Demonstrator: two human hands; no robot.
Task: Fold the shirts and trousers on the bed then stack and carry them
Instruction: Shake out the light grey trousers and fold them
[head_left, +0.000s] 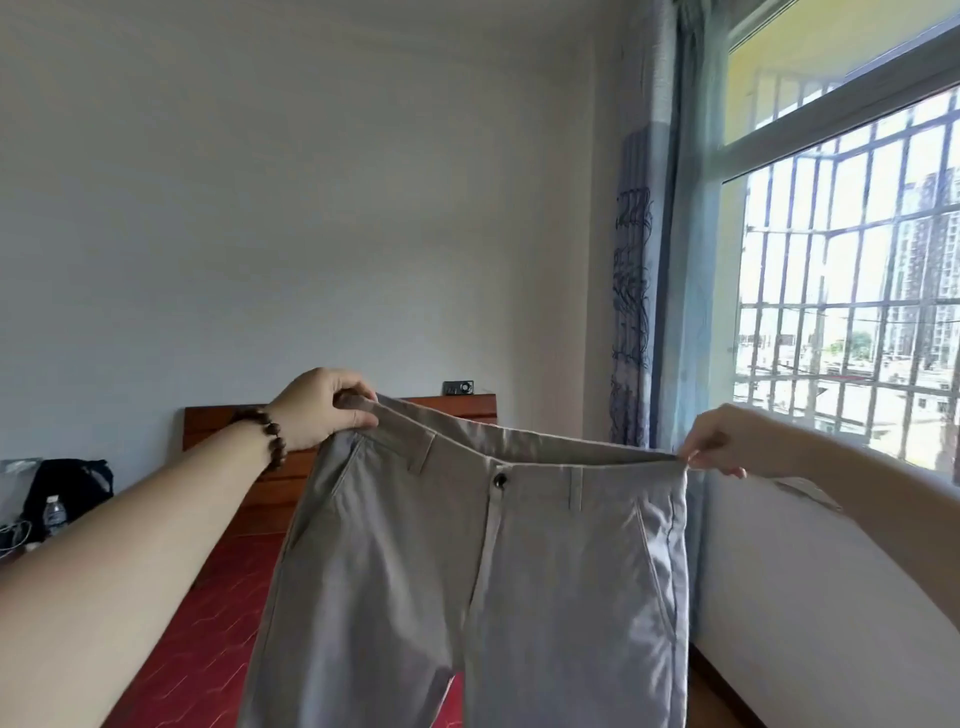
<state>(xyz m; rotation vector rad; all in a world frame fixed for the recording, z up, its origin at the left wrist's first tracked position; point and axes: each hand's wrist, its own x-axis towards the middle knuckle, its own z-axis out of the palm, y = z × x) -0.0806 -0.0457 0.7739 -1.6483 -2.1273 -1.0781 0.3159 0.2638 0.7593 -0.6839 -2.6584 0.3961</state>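
Your left forearm runs in from the lower left edge, closest to the lens, and your left hand, with a dark wooden bead bracelet on its wrist, curls its fingers and thumb round one end of the waistband of the pale grey-beige cotton trousers. Your right hand pinches the opposite end of the waistband between thumb and fingertips. You hold the trousers up in the air, front facing you, above the red patterned bed, with the legs hanging below the frame. Expect a light, soft, limp garment: it sags between the two grips and likely drapes wherever unsupported. Treat the waistband as the firmest part and keep hold at its two side ends; the fabric looks unlikely to slip. Count: one pair of trousers, one dark button fastened at the waist, two hands. No shirts appear in view. One clear plastic water bottle stands at far left.
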